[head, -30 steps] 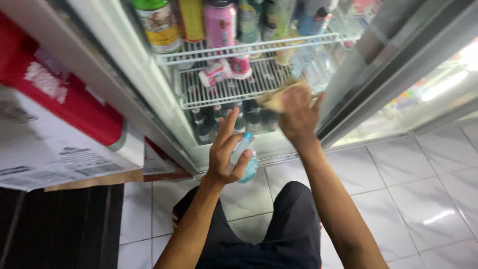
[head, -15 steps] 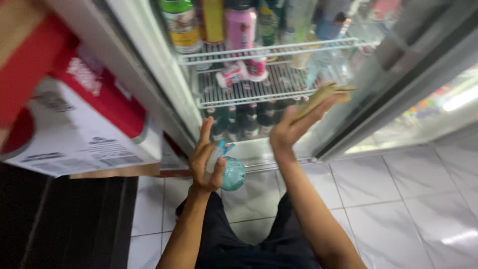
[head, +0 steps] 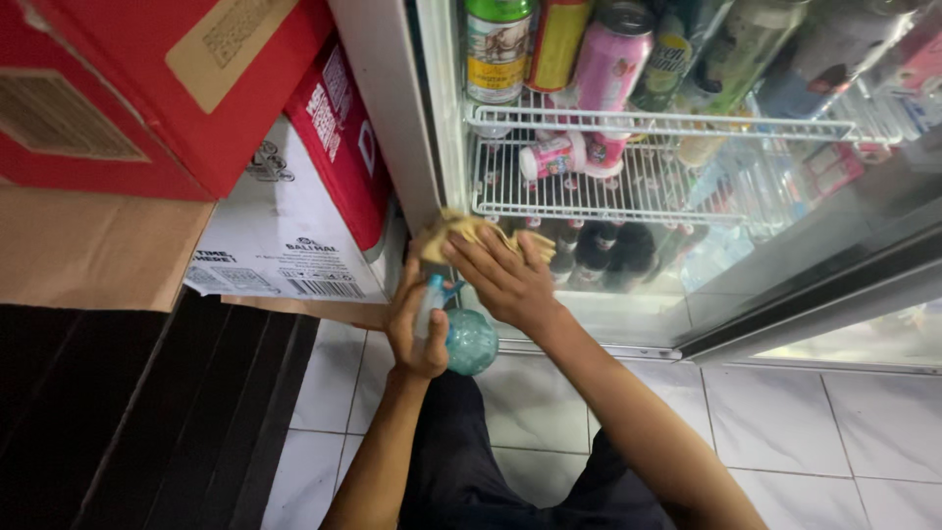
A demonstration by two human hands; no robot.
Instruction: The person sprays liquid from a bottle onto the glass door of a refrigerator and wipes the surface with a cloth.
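Observation:
My right hand [head: 502, 273] presses a yellow cloth [head: 446, 231] flat against the lower part of the white fridge frame [head: 392, 118], at the left edge of the open cooler. My left hand [head: 412, 329] sits just below it and grips a teal spray bottle [head: 469, 341] by the neck, its round body pointing down over the tiled floor. Both forearms reach up from the bottom of the view.
White wire shelves [head: 628, 186] hold cans and bottles [head: 608, 59], with dark bottles [head: 608, 255] below. Red and white cardboard boxes [head: 285, 226] are stacked at left beside a dark mat [head: 147, 412]. The glass door [head: 834, 275] hangs open at right over white floor tiles [head: 814, 432].
My right hand with the cloth has swept left from the open door's edge to the fridge's left frame. The view has shifted left. My left hand keeps hold of the spray bottle.

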